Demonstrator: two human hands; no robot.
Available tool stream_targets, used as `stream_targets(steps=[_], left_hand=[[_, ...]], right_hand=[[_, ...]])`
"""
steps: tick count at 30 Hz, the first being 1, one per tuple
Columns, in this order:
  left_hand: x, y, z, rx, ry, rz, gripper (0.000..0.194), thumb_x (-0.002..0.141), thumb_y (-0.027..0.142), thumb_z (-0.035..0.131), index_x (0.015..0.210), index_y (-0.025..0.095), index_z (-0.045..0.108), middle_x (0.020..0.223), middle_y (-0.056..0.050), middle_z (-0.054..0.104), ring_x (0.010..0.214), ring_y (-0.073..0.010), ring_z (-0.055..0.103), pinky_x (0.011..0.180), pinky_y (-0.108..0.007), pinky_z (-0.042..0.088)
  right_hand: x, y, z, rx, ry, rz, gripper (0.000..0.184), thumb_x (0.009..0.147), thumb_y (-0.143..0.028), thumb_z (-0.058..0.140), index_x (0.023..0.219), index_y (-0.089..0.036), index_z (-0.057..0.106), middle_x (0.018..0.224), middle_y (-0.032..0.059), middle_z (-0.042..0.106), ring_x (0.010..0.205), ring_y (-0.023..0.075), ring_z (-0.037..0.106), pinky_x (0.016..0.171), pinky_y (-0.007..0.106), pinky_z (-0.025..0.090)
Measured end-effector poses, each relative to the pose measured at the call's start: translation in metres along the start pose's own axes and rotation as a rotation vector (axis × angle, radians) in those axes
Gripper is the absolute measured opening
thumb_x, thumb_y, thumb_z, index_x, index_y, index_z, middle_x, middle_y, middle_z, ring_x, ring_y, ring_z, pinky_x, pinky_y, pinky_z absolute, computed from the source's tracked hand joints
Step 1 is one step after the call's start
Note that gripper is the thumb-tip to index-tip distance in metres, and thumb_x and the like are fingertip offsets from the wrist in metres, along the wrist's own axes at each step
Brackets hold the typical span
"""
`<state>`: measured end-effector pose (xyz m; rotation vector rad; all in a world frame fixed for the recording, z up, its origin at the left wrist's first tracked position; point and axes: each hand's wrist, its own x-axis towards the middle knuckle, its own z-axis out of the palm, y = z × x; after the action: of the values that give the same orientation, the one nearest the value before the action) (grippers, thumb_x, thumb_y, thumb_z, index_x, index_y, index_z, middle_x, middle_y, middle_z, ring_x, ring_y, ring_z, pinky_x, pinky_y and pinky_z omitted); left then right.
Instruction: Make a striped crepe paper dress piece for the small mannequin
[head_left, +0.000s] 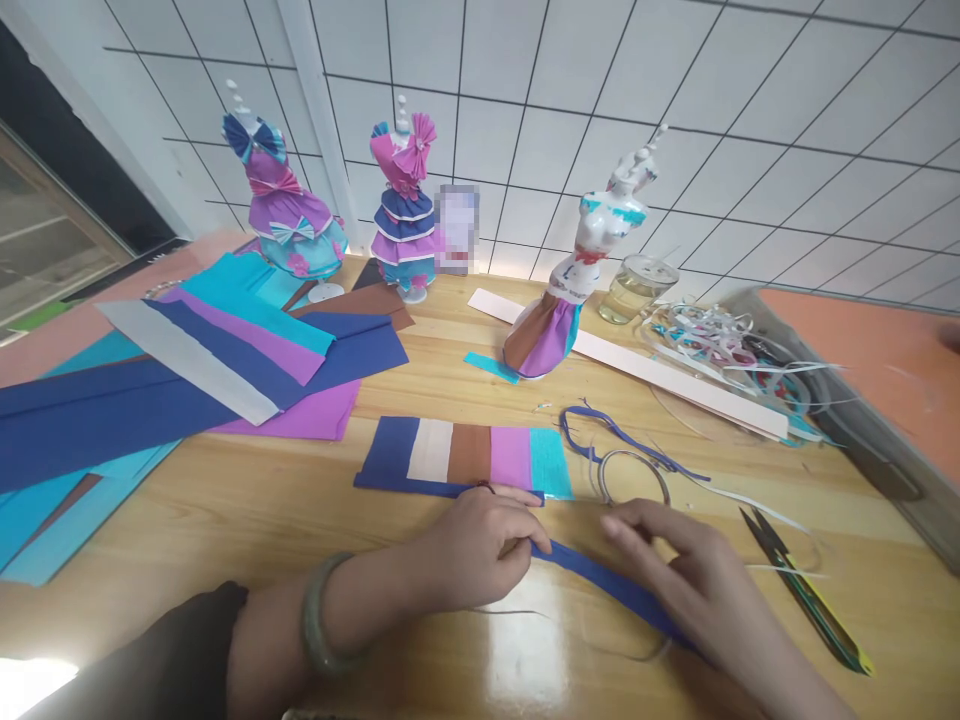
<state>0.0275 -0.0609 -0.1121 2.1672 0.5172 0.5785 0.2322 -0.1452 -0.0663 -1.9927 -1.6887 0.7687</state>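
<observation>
My left hand is closed, its thumb and fingertips pinching the end of a narrow dark blue crepe paper strip. That strip runs right and passes beneath my right hand, whose fingers are stretched and hold nothing I can see. Just beyond my left hand lies a striped paper panel in blue, white, brown, purple and turquoise, with a blue band along its near edge. A metal ring and a blue ribbon lie past my right hand. Green-and-yellow thread snips rest to its right.
Coloured crepe paper sheets pile up at left. Two dressed mannequins stand at the back; a partly covered mannequin leans further right. Nearby are a glass of yellowish liquid, a long pale strip and tangled ribbons.
</observation>
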Motion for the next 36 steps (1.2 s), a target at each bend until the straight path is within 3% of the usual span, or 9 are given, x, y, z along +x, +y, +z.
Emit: stream_targets(steps=[2,5,8,11,15,19,23,28,36], left_hand=[[0.000,-0.001,-0.001,-0.017,0.011,-0.025,0.027,0.076,0.008,0.048,0.084,0.016,0.072,0.089,-0.007,0.073,0.105,-0.0177,0.062,0.091,-0.028,0.046],[0.000,-0.001,-0.002,-0.061,0.020,-0.041,0.026,0.078,0.009,0.048,0.087,0.017,0.072,0.093,-0.007,0.072,0.104,-0.0153,0.062,0.091,-0.026,0.045],[0.001,-0.001,-0.004,-0.113,0.022,-0.051,0.027,0.078,0.009,0.048,0.089,0.017,0.071,0.096,-0.006,0.071,0.103,-0.0140,0.062,0.092,-0.025,0.045],[0.003,0.001,-0.006,-0.167,0.015,-0.097,0.027,0.080,0.011,0.047,0.094,0.017,0.070,0.099,-0.005,0.070,0.100,-0.0133,0.062,0.091,-0.024,0.045],[0.003,0.003,-0.006,-0.246,0.017,-0.236,0.032,0.079,0.016,0.052,0.109,0.015,0.063,0.093,-0.006,0.070,0.092,-0.0140,0.064,0.088,-0.026,0.047],[0.004,0.005,-0.007,-0.339,0.016,-0.275,0.039,0.078,0.014,0.050,0.117,0.013,0.056,0.094,-0.008,0.069,0.093,-0.0144,0.064,0.086,-0.027,0.048],[0.005,0.009,-0.009,-0.392,0.009,-0.294,0.036,0.081,0.017,0.047,0.116,0.011,0.056,0.099,-0.011,0.067,0.093,-0.0153,0.064,0.085,-0.029,0.048],[0.004,0.004,-0.004,-0.384,0.037,-0.303,0.035,0.080,0.023,0.054,0.114,0.014,0.058,0.093,-0.007,0.069,0.092,-0.0155,0.063,0.089,-0.030,0.047],[0.005,-0.001,0.000,-0.416,0.073,-0.310,0.032,0.081,0.021,0.053,0.112,0.014,0.059,0.087,-0.006,0.069,0.090,-0.0154,0.063,0.086,-0.029,0.048]], right_hand=[[0.003,-0.015,0.009,0.167,-0.208,-0.098,0.030,0.089,-0.046,0.044,0.090,-0.022,0.064,0.090,0.0044,0.067,0.084,0.0180,0.059,0.075,0.027,0.046],[0.010,-0.022,0.017,0.263,-0.355,-0.137,0.029,0.090,-0.043,0.045,0.094,-0.022,0.065,0.094,0.0042,0.066,0.088,0.0174,0.058,0.080,0.028,0.045],[0.016,-0.014,0.018,0.235,-0.366,-0.074,0.036,0.090,-0.047,0.042,0.077,-0.019,0.062,0.075,0.0018,0.061,0.071,0.0146,0.054,0.064,0.025,0.044],[0.017,-0.003,0.014,0.214,-0.373,-0.027,0.040,0.089,-0.050,0.042,0.073,-0.018,0.058,0.067,-0.0004,0.053,0.063,0.0120,0.046,0.057,0.023,0.037],[0.016,0.001,0.011,0.228,-0.377,-0.009,0.041,0.089,-0.051,0.041,0.072,-0.018,0.056,0.066,-0.0009,0.049,0.063,0.0115,0.043,0.057,0.024,0.035],[0.015,-0.005,0.010,0.245,-0.367,-0.008,0.038,0.090,-0.048,0.042,0.073,-0.018,0.057,0.067,-0.0006,0.051,0.063,0.0117,0.043,0.057,0.024,0.035],[0.015,-0.012,0.009,0.233,-0.356,-0.033,0.036,0.090,-0.046,0.042,0.072,-0.018,0.057,0.068,0.0000,0.053,0.065,0.0128,0.045,0.059,0.024,0.037],[0.016,-0.013,0.010,0.234,-0.350,-0.032,0.036,0.090,-0.046,0.042,0.075,-0.018,0.061,0.072,0.0008,0.058,0.067,0.0139,0.049,0.061,0.024,0.040],[0.018,-0.005,-0.010,0.298,-0.465,0.049,0.038,0.088,-0.049,0.044,0.088,-0.019,0.067,0.085,0.0016,0.065,0.075,0.0151,0.056,0.067,0.026,0.045]])
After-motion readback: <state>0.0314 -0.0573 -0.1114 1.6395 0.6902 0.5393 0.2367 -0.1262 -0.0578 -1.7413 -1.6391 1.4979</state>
